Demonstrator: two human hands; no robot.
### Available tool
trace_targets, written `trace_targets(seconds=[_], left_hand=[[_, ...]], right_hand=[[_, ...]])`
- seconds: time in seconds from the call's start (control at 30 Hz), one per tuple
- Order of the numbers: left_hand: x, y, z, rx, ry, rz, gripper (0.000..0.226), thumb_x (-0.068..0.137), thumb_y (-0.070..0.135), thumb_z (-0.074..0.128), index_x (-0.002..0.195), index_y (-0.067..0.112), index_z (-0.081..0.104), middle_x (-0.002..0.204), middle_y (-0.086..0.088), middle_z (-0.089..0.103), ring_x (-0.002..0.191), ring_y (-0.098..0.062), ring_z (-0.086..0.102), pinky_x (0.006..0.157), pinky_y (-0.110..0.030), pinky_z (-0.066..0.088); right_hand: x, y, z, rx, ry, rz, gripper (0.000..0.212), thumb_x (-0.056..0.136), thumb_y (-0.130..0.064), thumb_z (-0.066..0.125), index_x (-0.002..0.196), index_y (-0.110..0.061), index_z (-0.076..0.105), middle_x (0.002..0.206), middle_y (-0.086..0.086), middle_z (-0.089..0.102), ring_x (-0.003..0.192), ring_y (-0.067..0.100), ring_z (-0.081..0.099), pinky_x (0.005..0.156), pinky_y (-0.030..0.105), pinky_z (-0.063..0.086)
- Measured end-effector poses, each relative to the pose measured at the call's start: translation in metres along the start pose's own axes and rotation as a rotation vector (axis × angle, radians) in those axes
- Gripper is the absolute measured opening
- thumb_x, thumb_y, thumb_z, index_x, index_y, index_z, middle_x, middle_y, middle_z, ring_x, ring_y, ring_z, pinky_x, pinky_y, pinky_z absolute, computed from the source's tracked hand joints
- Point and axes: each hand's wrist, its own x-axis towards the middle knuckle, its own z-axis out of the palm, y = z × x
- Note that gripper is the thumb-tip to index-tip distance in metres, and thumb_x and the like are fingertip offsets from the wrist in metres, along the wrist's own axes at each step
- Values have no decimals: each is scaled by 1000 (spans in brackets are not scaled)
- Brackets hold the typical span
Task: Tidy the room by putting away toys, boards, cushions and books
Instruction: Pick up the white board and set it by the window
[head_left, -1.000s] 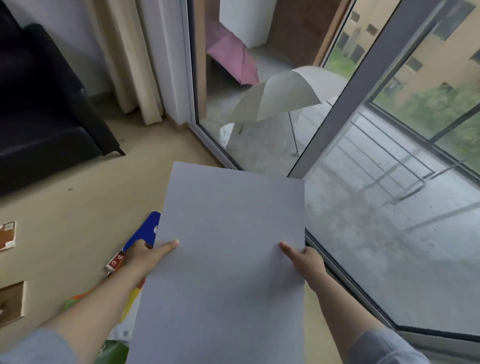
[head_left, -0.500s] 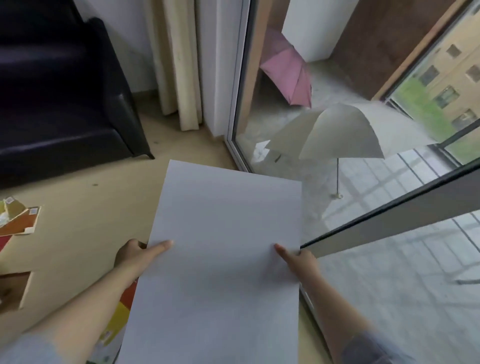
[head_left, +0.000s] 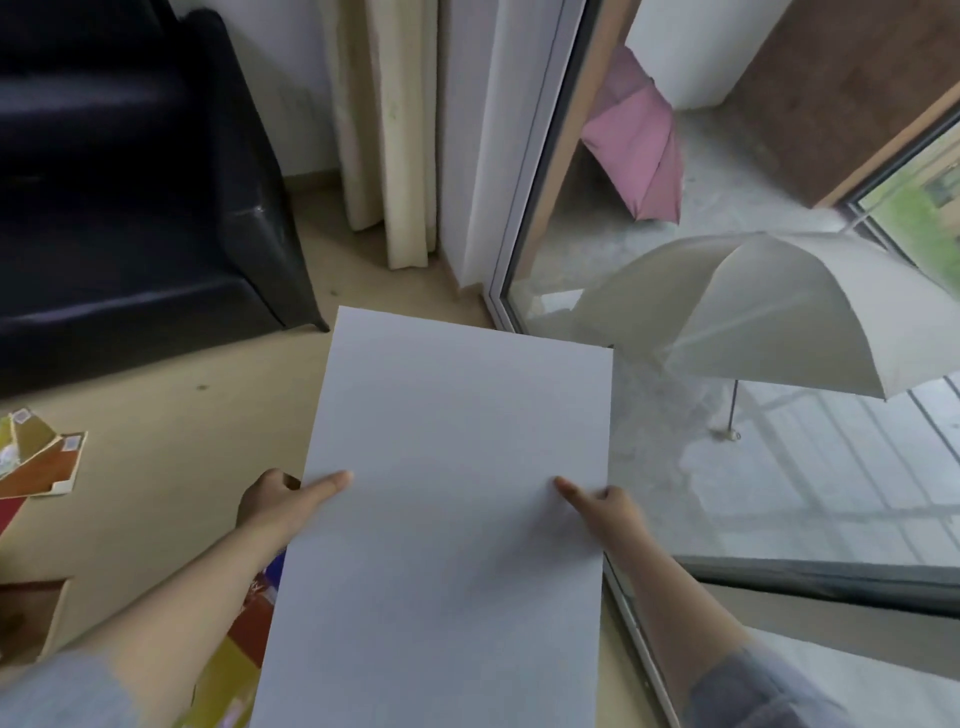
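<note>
A large plain grey board (head_left: 457, 493) is held flat in front of me, above the floor. My left hand (head_left: 280, 501) grips its left edge, thumb lying on top and fingers curled underneath. My right hand (head_left: 605, 506) grips the right edge the same way, thumb on the top face. Under the board's lower left, a colourful board or book (head_left: 249, 639) with red, yellow and blue patches lies on the floor, mostly hidden.
A black leather sofa (head_left: 130, 171) fills the upper left. Brown and yellow cards (head_left: 36, 457) lie on the floor at the left. Cream curtains (head_left: 389, 130) hang beside a glass sliding door (head_left: 524, 208). Beyond the glass stand a white umbrella (head_left: 779, 306) and a pink umbrella (head_left: 639, 150).
My view has swung left toward the sofa and curtains; the balcony has slid to the right. Both hands keep the same hold on the grey board.
</note>
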Motion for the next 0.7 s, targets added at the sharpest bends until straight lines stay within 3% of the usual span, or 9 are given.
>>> trace_targets(seconds=[0.07, 0.2, 0.37, 0.47, 0.6, 0.7], left_hand=[[19, 15, -3, -9, -7, -8, 59, 70, 54, 76, 86, 1, 54, 84, -8, 57, 69, -20, 52, 51, -28, 31], [62, 38, 0, 8, -8, -20, 52, 71, 50, 77, 76, 9, 45, 74, -2, 47, 62, -17, 46, 51, -26, 29], [111, 55, 10, 16, -14, -65, 55, 66, 53, 80, 66, 11, 43, 67, -1, 49, 58, -18, 47, 49, -28, 30], [149, 75, 14, 13, -31, -76, 68, 56, 65, 78, 82, 5, 61, 82, -6, 66, 72, -22, 61, 53, -28, 38], [194, 96, 23, 17, -33, -106, 70, 56, 64, 78, 85, 3, 62, 86, -7, 67, 75, -22, 62, 54, -28, 40], [224, 103, 31, 4, -24, -135, 71, 54, 64, 79, 87, 4, 63, 89, -8, 68, 78, -23, 63, 58, -30, 44]], right_hand=[[15, -17, 3, -15, -17, 16, 46, 82, -55, 65, 74, -12, 52, 88, 9, 58, 83, 26, 55, 70, 31, 41], [52, -39, 14, -29, -27, 46, 54, 81, -58, 65, 94, -6, 57, 94, 9, 60, 86, 26, 55, 73, 32, 44], [96, -60, 27, -63, -44, 65, 51, 83, -55, 64, 93, -7, 53, 93, 9, 56, 85, 26, 52, 80, 34, 45], [134, -84, 28, -40, -49, 65, 54, 81, -57, 65, 93, -5, 54, 93, 9, 58, 87, 27, 55, 73, 32, 44], [185, -112, 34, -31, -68, 70, 49, 79, -57, 68, 77, -10, 51, 88, 9, 58, 85, 28, 57, 71, 32, 45], [214, -125, 44, -30, -82, 82, 51, 79, -56, 69, 93, -8, 54, 93, 8, 58, 89, 28, 58, 74, 33, 46]])
